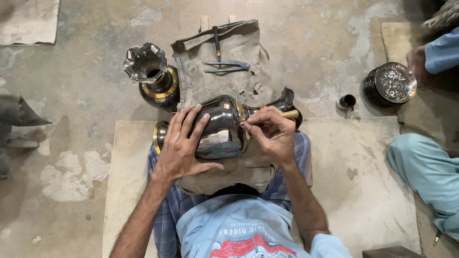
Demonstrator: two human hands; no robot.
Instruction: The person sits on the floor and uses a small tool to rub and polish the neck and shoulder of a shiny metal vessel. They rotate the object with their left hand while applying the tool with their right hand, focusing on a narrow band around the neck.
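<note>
Dark polished metal fills our lap: the black vase (pixel 221 131) lies on its side across a canvas cloth (pixel 229 81), neck pointing right. Our left hand (pixel 184 143) spreads flat over its belly, fingers wide. Our right hand (pixel 270 134) pinches a wooden-handled tool (pixel 289 114) against the brass band at the shoulder. Beyond, dividers (pixel 228 67) rest on the cloth, and a second fluted vase (pixel 150 71) stands just beside its left edge. Bare concrete floor (pixel 81 95) opens leftward; stacked engraved plates (pixel 389 85) crowd the right.
</note>
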